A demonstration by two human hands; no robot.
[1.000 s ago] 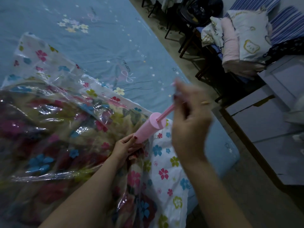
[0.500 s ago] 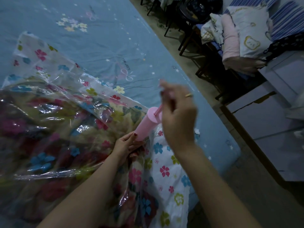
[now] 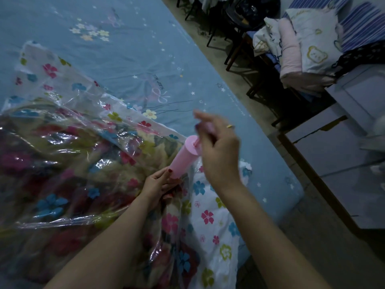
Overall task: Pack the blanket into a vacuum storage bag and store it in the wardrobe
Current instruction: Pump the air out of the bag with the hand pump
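- The left hand [image 3: 159,183] grips the foot of the pink hand pump [image 3: 184,158] with curled fingers. I judge it does so to keep the pump pressed on the valve of the bag; the valve itself is hidden under the hand.
- The right hand [image 3: 218,151] is closed around the pump handle [image 3: 205,129], and only a short piece of the rod shows above the barrel. The hand is a little blurred.
- The pump leans toward the person, probably because the bag surface under it is soft and uneven.
- The vacuum storage bag [image 3: 68,130], clear plastic with printed flowers, lies on the bed with a blue sheet [image 3: 129,59].
- Inside it is the blanket [image 3: 50,184], flowered and dark. It looks puffy, so I think much air remains inside.
- The wardrobe is not in view.
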